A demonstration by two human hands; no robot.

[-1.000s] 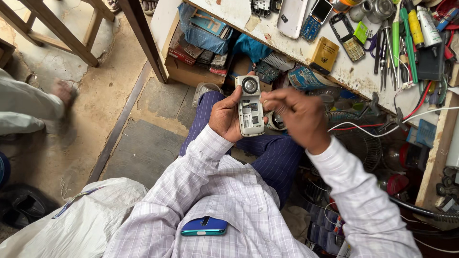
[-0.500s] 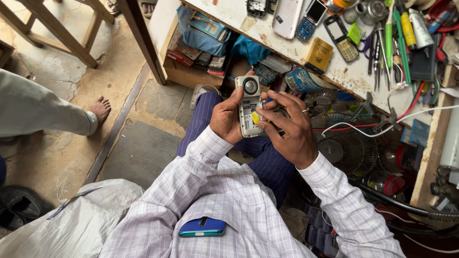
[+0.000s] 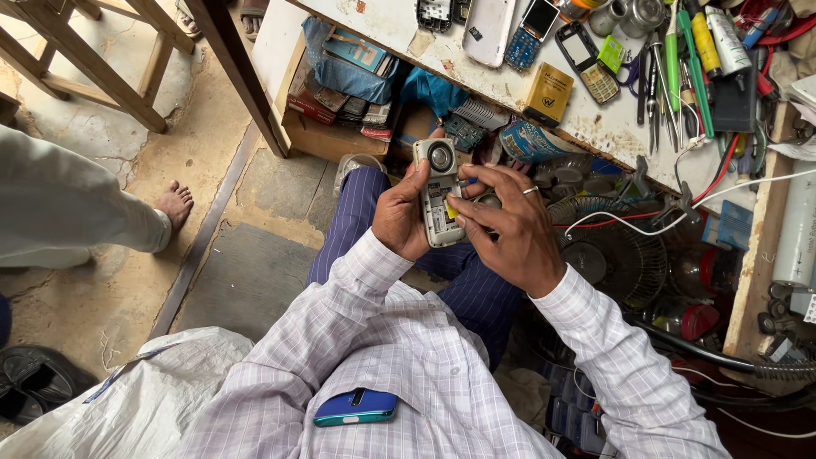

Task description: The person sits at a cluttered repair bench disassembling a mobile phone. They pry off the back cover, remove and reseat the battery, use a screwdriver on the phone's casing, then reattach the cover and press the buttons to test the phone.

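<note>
Two hands work over the lap: left hand (image 3: 399,217) clasps an opened grey phone (image 3: 440,194), right hand (image 3: 510,225) pinches at its exposed back, near the cluttered table (image 3: 399,25). Fine fingertip control matters.

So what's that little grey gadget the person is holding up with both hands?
It looks like a small phone with its back cover off: a silver-grey shell, seemingly plastic, with a round ring near the top and an open bay showing a yellow patch. It is held roughly upright above the lap. The left hand grips its side; the right hand fingers press the open bay.
</note>
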